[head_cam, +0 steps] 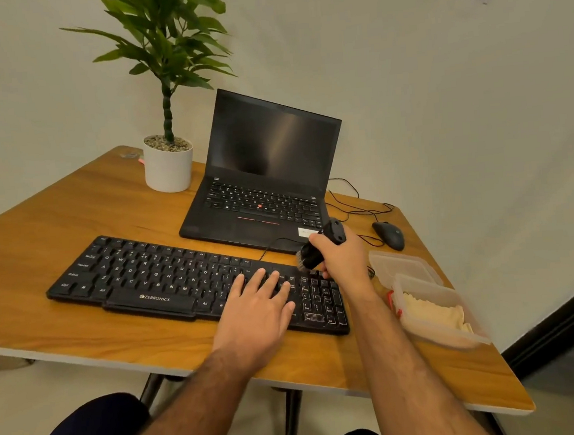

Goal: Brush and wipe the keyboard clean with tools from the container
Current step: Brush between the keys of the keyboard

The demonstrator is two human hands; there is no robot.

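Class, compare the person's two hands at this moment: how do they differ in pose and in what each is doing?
The left hand lies flat with straight, spread fingers pressing on the keyboard; the right hand is curled round a black brush. The left hand holds nothing, while the right hand holds the brush with its bristles angled down at the keys. Both are bare and work over the keyboard's right end.

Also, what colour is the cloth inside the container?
Pale yellow, cream-like; the cloth lies in the clear container, seen in the head view.
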